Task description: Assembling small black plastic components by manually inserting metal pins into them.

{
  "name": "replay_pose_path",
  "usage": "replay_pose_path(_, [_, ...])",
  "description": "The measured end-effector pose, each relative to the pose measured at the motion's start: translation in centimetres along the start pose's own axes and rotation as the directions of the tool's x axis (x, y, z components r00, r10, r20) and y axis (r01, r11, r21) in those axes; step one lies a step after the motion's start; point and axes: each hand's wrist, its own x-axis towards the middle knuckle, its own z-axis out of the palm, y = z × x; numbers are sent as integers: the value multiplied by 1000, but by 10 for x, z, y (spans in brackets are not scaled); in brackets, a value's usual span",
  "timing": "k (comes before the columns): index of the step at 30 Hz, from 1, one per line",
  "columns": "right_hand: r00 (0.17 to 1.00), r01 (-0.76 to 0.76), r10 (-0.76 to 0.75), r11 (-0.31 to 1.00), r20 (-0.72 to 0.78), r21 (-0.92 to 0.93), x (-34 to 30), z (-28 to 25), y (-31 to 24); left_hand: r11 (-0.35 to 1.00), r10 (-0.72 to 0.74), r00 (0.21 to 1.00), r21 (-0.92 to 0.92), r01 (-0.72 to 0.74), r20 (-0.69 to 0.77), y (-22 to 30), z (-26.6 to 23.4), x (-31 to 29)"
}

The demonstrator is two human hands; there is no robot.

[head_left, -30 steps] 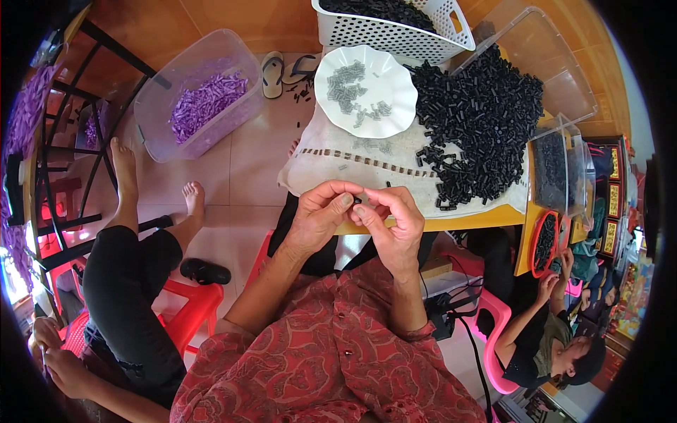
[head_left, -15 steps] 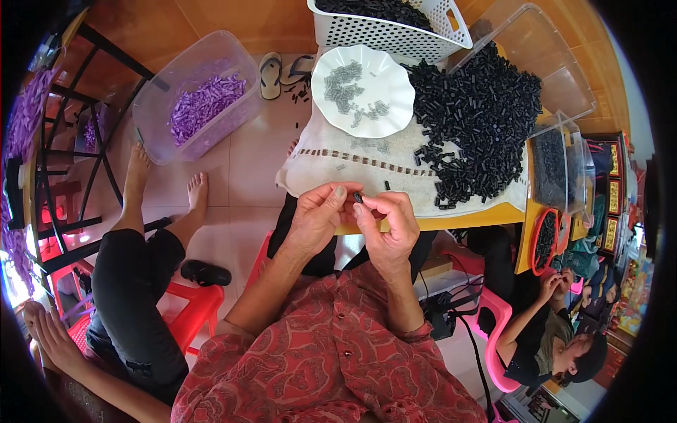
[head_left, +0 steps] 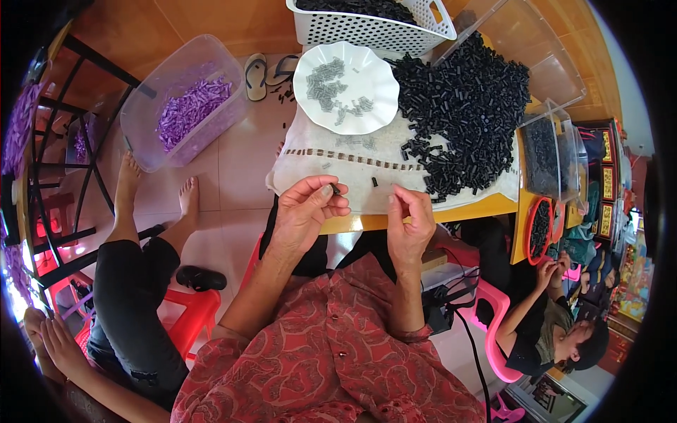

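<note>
My left hand pinches a small black tube-shaped piece between thumb and fingers, above the table's near edge. Apart from it, to the right, my right hand has thumb and forefinger pressed together; whatever may be between them is too small to make out. One loose black piece lies on the white cloth between the hands. Beyond them stands a white wavy-rimmed plate bearing small clear pieces. A large heap of black pieces spreads over the cloth to its right.
A white perforated basket of black pieces stands at the back. Clear bins sit at the right, beside a red tray. A clear bin of purple pieces is on the floor at left. Other people sit on both sides.
My hands, earlier together at the black piece, have parted. The right hand has moved away to the right, while the left keeps the piece. The view has shifted slightly.
</note>
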Motion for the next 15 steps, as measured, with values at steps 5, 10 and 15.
replay_pose_path(5, [999, 1, 2, 999, 53, -54, 3, 9, 1, 1000, -1, 1000, 17, 1, -12, -3, 2, -1])
replay_pose_path(10, [992, 4, 20, 982, 125, -187, 8, 21, 5, 1000, -2, 1000, -7, 2, 6, -3, 1, -1])
replay_pose_path(15, [991, 49, -27, 984, 128, -174, 9, 21, 9, 999, -4, 1000, -35, 4, 1, -2, 1, -1])
